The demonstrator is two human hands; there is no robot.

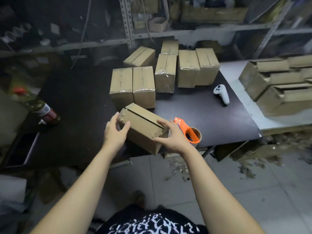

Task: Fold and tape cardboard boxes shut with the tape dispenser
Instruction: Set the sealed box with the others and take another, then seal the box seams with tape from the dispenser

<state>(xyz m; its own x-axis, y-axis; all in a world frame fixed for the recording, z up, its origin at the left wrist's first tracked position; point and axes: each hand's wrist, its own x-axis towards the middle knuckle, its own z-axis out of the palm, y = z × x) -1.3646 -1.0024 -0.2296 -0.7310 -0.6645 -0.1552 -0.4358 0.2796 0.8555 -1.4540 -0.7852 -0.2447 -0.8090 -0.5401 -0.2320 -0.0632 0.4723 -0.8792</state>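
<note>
Nearest, a black shirt (152, 223) with white print, and two bare forearms stretched forward over a pale tiled floor (168, 191). Clamped on the left end of a cardboard box (141, 125), the left hand (114, 130), thumb laid on the top, fingers curled round the far corner. Gripping the right end, the right hand (170, 137), fingers spread over the top, thumb pressed against the near side. Box at the near edge of a dark table (76, 107), turned askew, top flaps folded down with a dark seam along the length and wrinkled tape at both ends. Just beside the right hand and partly hidden behind it, an orange tape dispenser (189, 132) with a brown roll, lying on the table. Farther back, mid-table, a cluster of closed boxes (132, 85) with shiny tape across them, packed close together, several touching. To their right and apart from them, a white handheld controller (221, 93). At the left side of the table, a blurred bottle (38, 105) with a red cap, tilted. On a paler surface to the right, a stack of untaped boxes (278, 85), with cardboard scraps (253, 159) strewn on the floor below. At the very back, metal shelving (128, 22) holding blurred cartons.
</note>
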